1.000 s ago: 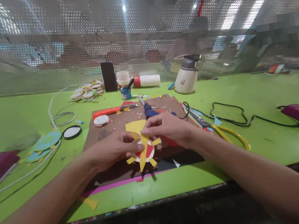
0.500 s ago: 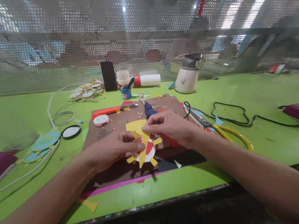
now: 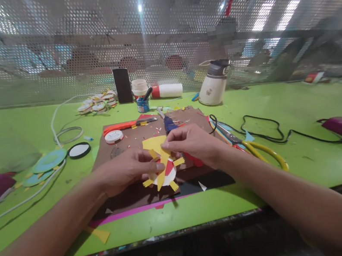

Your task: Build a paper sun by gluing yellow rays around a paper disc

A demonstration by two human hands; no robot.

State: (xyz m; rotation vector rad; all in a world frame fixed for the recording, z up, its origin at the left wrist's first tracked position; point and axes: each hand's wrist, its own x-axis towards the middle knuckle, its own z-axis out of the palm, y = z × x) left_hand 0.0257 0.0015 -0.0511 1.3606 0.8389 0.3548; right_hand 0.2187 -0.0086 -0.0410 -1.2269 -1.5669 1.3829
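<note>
A small paper turtle (image 3: 169, 173), with a round white and red body and yellow cut-paper feet, is held low over the brown board (image 3: 101, 145). My left hand (image 3: 131, 167) grips it from the left, thumb on top. Across its body lies a long yellow paper piece (image 3: 160, 179), tapering toward me. The fingertips of my right hand (image 3: 189, 142) pinch the upper part of that piece. Just beyond my fingers a yellow paper sheet (image 3: 152, 142) shows, partly covered. Behind my right hand is a blue glue gun (image 3: 169, 123).
On the board lie an orange cutter knife (image 3: 121, 126) and a white round lid (image 3: 114, 137). Yellow-handled scissors (image 3: 265, 153) and a black cable (image 3: 266, 129) are at right. Behind stand a phone (image 3: 122, 86), a blue jar (image 3: 142, 105) and a white bottle (image 3: 213, 86).
The yellow paper piece has shifted slightly over the turtle, its lower tip reaching less far toward me and more red showing on the right. Both hands keep their grips.
</note>
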